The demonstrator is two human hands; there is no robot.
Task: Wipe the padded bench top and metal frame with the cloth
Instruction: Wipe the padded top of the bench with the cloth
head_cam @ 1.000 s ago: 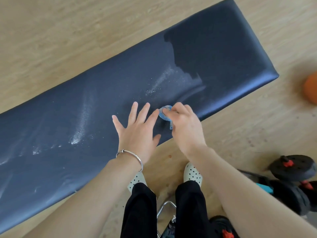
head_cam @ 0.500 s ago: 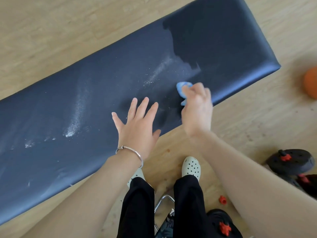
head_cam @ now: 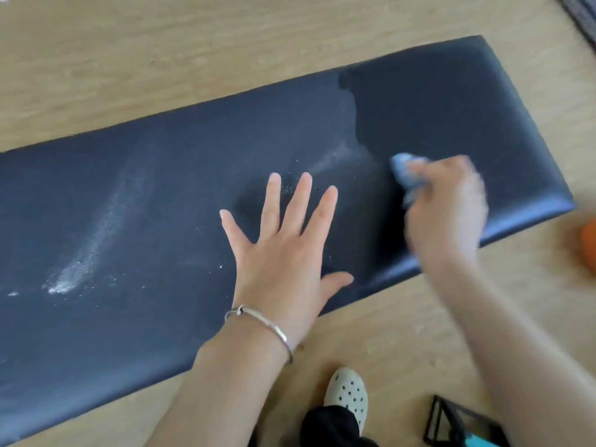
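The fingers (head_cam: 302,195) of the left hand (head_cam: 283,253) are held straight and spread, and the palm is laid flat on the padded bench top (head_cam: 161,188) near its front edge, with nothing gripped. A thin metal bracelet (head_cam: 267,324) is worn on that wrist. The right hand (head_cam: 448,214) is blurred; its fingers are curled round a bunched blue cloth (head_cam: 403,166), which is pressed onto the bench top towards its right end, at the border of a darker patch. Streaks of white powder (head_cam: 96,233) are seen on the left half of the bench top. On the wooden floor (head_cam: 129,59), a perforated white clog (head_cam: 348,395) is seen by the front edge and an orange object (head_cam: 588,246) past the right end.
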